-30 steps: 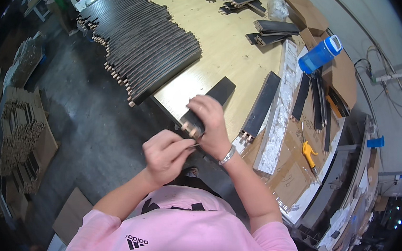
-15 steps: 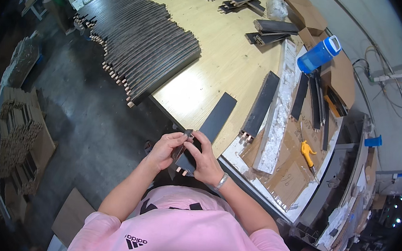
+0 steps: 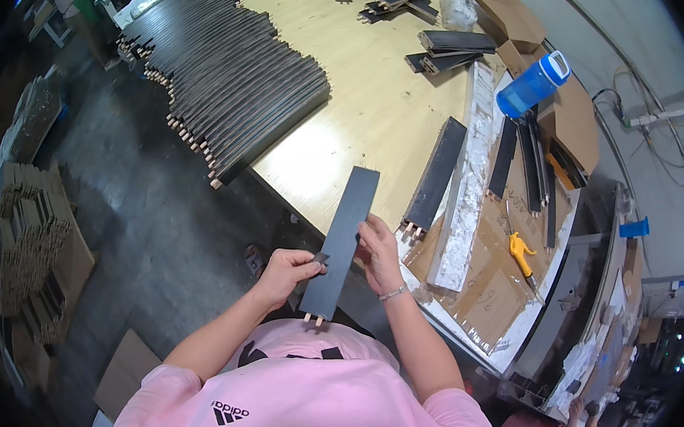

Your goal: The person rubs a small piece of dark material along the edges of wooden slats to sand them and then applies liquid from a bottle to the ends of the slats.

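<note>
Head view, looking down. Dark flat panel (image 3: 343, 242) is held lengthwise between both hands above the floor, just short of the wooden table's (image 3: 369, 94) near edge, its two pale dowel pegs (image 3: 313, 320) pointing back toward the person's chest. Left hand (image 3: 288, 272) is curled, thumb and fingertips pinching the panel's left long edge at mid-length. Right hand (image 3: 377, 253) is closed on the opposite edge, fingers bent round it, a bracelet at the wrist.

Beyond the right hand, a second dark panel (image 3: 435, 177) lies on the table with its pegs overhanging a white foam strip (image 3: 467, 184). Farther right of that hand lie a yellow-handled tool (image 3: 521, 254) on cardboard and a blue bottle (image 3: 532, 84). Well ahead of the left hand, a long row of dark slats (image 3: 231, 82) stands packed on edge.

Judged step: checking or turning the pegged panel in hand before it joins the others. Next move, as judged, calls for a steady two-edge grip and care that the pegs strike nothing.
</note>
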A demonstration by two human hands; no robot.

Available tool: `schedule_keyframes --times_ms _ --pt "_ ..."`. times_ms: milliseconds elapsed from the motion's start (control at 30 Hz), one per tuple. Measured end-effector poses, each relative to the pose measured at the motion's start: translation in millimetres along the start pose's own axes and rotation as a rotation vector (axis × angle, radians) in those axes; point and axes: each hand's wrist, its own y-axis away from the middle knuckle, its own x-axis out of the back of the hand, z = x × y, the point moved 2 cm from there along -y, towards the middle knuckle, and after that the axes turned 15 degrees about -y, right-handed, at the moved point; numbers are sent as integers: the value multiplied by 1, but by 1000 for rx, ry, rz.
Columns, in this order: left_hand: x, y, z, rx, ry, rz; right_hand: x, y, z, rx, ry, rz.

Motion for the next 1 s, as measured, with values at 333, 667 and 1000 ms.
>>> schedule_keyframes --times_ms 333,667,1000 --pt "20 19 32 -360 -320 254 -31 26 -5 49 185 -234" --pt "6 48 134 -747 -650 505 -41 67 -4 275 489 -239" --pt "-5 63 131 -774 -745 547 -29 71 9 400 659 -308"
